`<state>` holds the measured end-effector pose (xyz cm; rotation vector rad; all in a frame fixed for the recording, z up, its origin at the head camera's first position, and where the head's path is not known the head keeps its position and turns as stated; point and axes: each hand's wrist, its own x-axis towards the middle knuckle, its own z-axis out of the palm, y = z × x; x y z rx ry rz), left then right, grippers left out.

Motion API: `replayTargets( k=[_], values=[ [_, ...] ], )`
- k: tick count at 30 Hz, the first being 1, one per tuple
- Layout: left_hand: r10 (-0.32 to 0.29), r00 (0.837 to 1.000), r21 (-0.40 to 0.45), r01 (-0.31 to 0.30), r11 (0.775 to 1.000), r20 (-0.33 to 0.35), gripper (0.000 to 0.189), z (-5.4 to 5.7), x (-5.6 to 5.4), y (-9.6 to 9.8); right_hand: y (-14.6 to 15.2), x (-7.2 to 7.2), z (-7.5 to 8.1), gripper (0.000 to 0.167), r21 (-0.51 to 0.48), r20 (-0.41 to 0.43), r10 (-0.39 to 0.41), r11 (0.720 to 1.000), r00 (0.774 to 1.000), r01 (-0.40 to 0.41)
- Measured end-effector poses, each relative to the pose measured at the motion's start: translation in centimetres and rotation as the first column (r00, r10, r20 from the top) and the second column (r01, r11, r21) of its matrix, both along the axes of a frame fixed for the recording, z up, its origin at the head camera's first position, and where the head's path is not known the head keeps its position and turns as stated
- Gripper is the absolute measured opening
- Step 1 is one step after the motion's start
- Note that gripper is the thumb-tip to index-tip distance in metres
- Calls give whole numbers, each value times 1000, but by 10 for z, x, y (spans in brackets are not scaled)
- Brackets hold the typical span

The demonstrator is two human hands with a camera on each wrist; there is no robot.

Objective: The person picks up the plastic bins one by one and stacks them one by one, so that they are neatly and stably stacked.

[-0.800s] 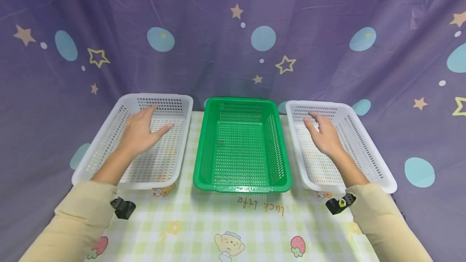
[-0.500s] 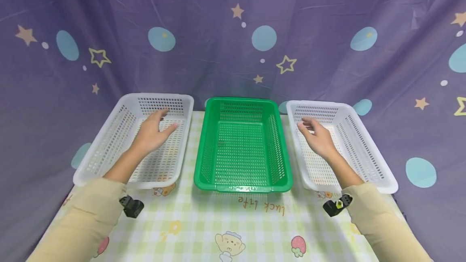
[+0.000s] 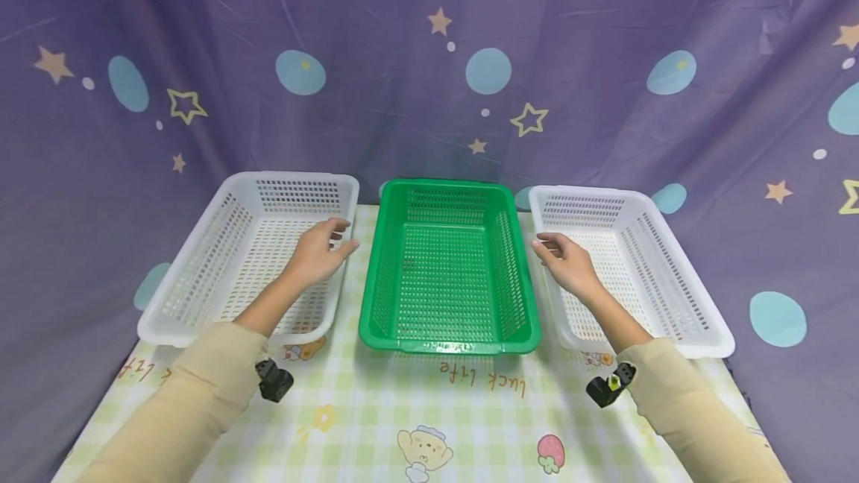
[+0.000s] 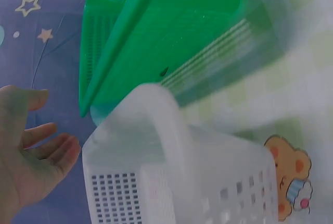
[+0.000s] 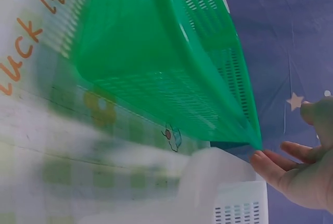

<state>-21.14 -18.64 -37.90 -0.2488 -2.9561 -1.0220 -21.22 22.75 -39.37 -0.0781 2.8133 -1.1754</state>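
Note:
A green plastic basket (image 3: 443, 282) stands in the middle, between a left white basket (image 3: 181, 274) and a right white basket (image 3: 678, 282). My left hand (image 3: 318, 252) hovers over the inner rim of the left white basket, fingers loosely bent, holding nothing. Over the inner rim of the right white basket is my right hand (image 3: 567, 265), relaxed and also holding nothing. In the left wrist view the left hand (image 4: 36, 156) shows spread fingers beside the white rim. The right wrist view has the right hand (image 5: 302, 164) with fingertips overlapping the green basket's corner.
A checkered tablecloth (image 3: 376, 408) with printed cartoons and lettering covers the table. Behind the baskets hangs a purple curtain (image 3: 403, 95) with stars and blue ovals. Narrow gaps separate the three baskets. A small black camera sits on each wrist.
Both hands have moved inward toward the green basket, the left one rightward and the right one leftward, both slightly nearer me. The baskets have stayed in place.

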Motion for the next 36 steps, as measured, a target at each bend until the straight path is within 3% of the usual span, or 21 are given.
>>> replayTargets(
  k=[10, 18, 28, 36],
  values=[
    [-16, 999, 45, 15, 999, 40, 50, -11, -4, 26, -7, 4, -9, 55, -10, 35, 30, 1000, 999, -30],
    [-3, 991, 46, -3, 999, 137, 57, -15, -2, 45, -19, 5, -9, 58, 64, 72, 5, 998, 997, -9],
    [100, 962, 39, -113, 993, 253, 62, -18, -2, 55, -29, 3, -7, 57, 102, 104, -53, 994, 993, 43],
    [151, 950, 23, -163, 986, 273, 55, -17, -3, 59, -34, 2, -9, 56, 106, 114, -80, 992, 990, 68]
  ],
)
